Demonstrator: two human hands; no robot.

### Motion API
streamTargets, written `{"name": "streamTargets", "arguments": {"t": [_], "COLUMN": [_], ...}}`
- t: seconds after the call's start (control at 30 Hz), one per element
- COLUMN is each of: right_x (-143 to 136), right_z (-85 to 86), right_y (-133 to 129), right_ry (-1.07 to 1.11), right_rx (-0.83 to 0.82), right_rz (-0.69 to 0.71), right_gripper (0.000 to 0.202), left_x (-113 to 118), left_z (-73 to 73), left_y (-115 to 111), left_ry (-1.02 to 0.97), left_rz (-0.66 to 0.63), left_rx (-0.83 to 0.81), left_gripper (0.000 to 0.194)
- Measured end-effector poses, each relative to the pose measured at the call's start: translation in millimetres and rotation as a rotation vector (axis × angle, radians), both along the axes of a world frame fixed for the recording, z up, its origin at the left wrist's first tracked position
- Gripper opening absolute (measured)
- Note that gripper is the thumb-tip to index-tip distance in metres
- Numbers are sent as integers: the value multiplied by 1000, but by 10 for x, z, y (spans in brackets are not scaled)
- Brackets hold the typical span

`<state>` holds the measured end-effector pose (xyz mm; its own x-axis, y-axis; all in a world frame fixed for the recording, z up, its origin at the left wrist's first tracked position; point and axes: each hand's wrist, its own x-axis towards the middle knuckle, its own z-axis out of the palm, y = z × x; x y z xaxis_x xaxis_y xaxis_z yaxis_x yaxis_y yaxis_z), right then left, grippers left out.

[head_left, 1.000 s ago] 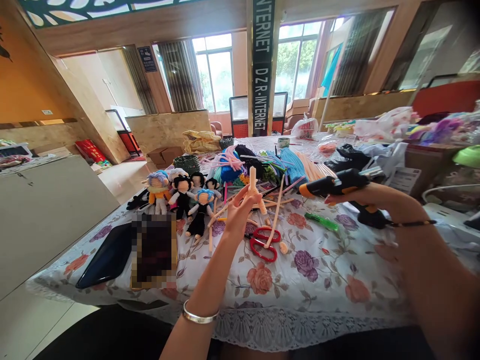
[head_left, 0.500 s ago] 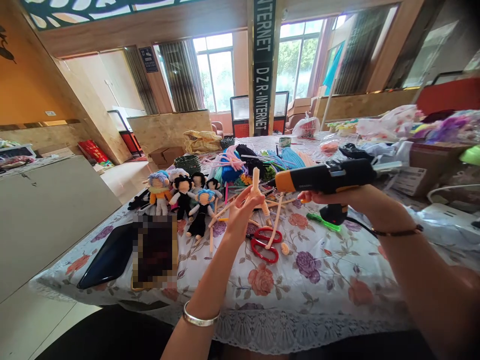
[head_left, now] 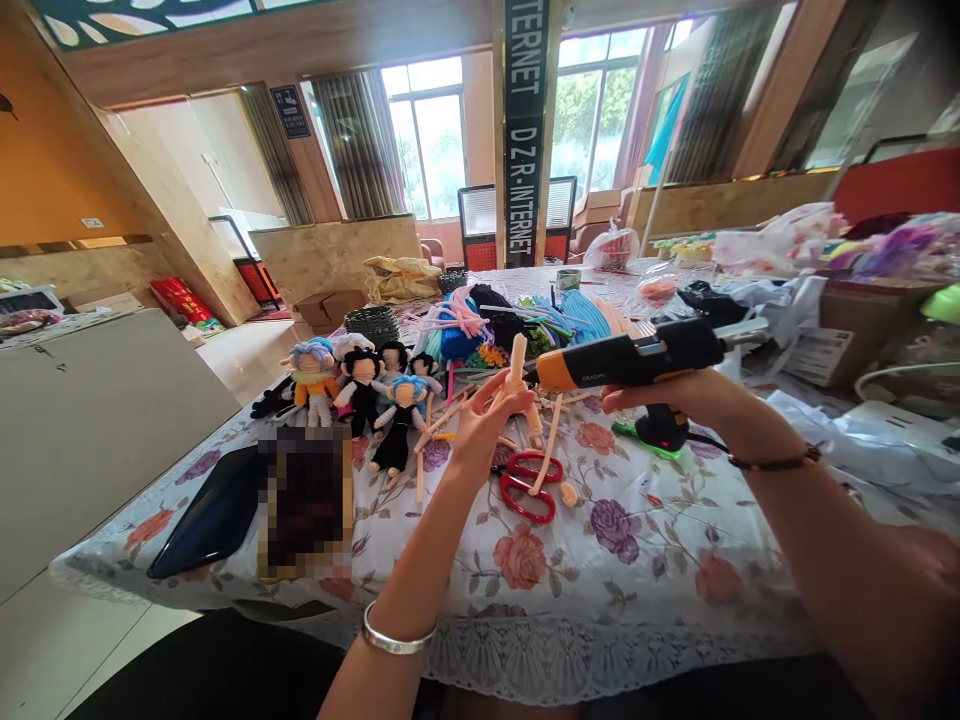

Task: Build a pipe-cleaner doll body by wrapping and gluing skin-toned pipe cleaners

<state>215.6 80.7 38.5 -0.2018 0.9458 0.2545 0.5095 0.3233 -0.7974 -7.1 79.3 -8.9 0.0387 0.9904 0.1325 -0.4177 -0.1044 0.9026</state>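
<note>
Peach-coloured chenille forms the unfinished doll body, which the left hand holds upright above the table, fingers closed around its lower part and the bare neck stub pointing up. The right hand is wrapped firmly around the grip of a black and orange glue gun, held level with its orange nozzle end pointing left. Compared with a second ago, the glue gun has travelled from well to the right of the doll body to just beside it, and the nozzle now sits close to the upper part of the figure; whether the tip touches it cannot be told. The left hand has stayed almost where it was. Judged from this, the work has passed from bringing the tool in to aligning it at the joint, so glue application appears to be the step in hand. Below the hands, red scissors lie on the flowered cloth with loose peach stems across them. A group of finished dolls stands to the left, a dark tray lies at the near left edge, and bundled coloured stems are piled further back.
</note>
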Motion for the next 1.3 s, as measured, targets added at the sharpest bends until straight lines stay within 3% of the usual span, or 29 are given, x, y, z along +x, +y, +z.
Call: {"name": "streamTargets", "arguments": {"t": [0.17, 0.47, 0.93, 1.3], "right_x": [-44, -21, 55, -37], "right_z": [34, -41, -96, -10], "right_y": [-47, 35, 115, 22], "right_ry": [118, 138, 149, 211], "right_rx": [-155, -161, -177, -212], "right_rz": [34, -35, 78, 63], "right_gripper": [15, 22, 18, 16], "left_x": [9, -13, -8, -15], "left_z": [-20, -28, -1, -27], "left_y": [7, 10, -4, -4], "left_ry": [-11, -29, -29, -22], "left_rz": [-8, -45, -22, -22], "left_rx": [3, -1, -54, -4], "left_gripper": [43, 45, 47, 48]}}
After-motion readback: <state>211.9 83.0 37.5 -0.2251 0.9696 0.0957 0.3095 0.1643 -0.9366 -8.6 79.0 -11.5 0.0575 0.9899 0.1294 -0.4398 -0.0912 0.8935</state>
